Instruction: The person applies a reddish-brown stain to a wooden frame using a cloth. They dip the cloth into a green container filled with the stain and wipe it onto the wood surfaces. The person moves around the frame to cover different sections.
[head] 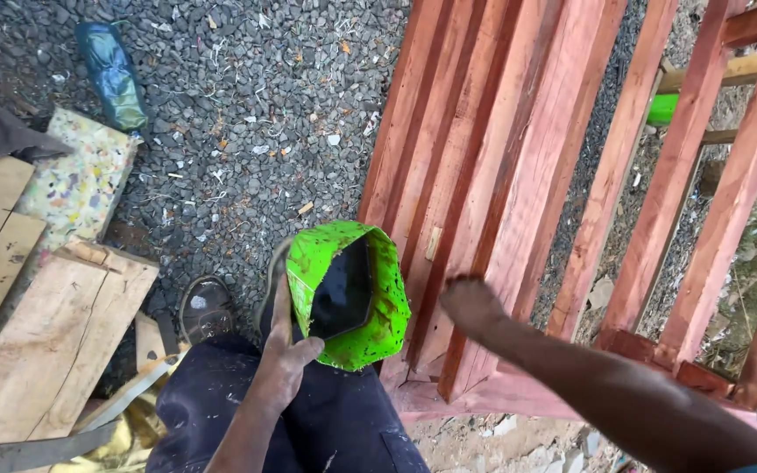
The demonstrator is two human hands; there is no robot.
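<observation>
My left hand [284,355] grips the rim of a bright green cut plastic container [370,298] with dark liquid inside, held tilted over my dark trousers. My right hand [470,302] is pressed against a slat of the reddish wooden frame [492,175]; its fingers are closed, and what they hold is hidden from view. The frame stands on the gravel just right of the container, and its slats look stained red-brown.
Grey gravel [238,114] covers the ground. Pale planks [45,350] and a speckled foam block [76,180] lie at the left, with a blue-green bag [114,74] above them. My shoe [206,308] rests by the planks. A green object [663,109] shows behind the frame.
</observation>
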